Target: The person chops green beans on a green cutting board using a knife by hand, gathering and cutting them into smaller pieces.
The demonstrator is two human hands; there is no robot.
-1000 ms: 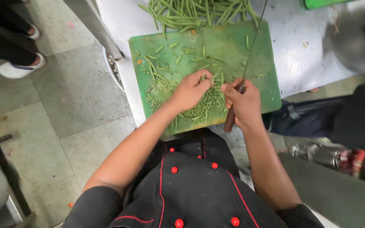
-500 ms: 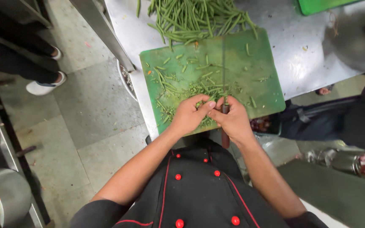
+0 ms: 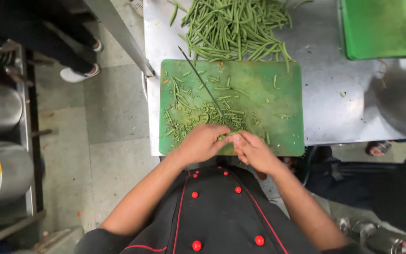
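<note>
Item: green beans, part-cut, at a green cutting board (image 3: 269, 101) set on a steel worktop (image 3: 348, 113). The left hand (image 3: 202, 142) is curled over a small bunch of beans (image 3: 227, 136) at the near edge of the board, fingers closed on it; the right hand (image 3: 254, 151) is closed just beside it, touching the same bunch, and is taken to be gripping the handle of a knife (image 3: 202, 82), though the handle itself is hidden. The thin blade is seen running diagonally from the hands toward the far left corner of the board. Chopped bean pieces (image 3: 189, 117) are scattered over the left half of the board; a heap of whole beans (image 3: 236, 28) lies on the worktop just beyond the board's far edge. Risks, as judged: fingertips are held close to the blade, so a slip on the smooth round beans could nick the left hand; the bunch sits at the very near edge, so pieces could be pushed off onto the floor. Surroundings: a second green board (image 3: 386, 28) at the far right of the worktop; a grey tiled floor (image 3: 113, 117); metal pots (image 3: 5, 169) on a rack at the left; another person's white shoe (image 3: 78, 73) beyond the worktop's corner.
</note>
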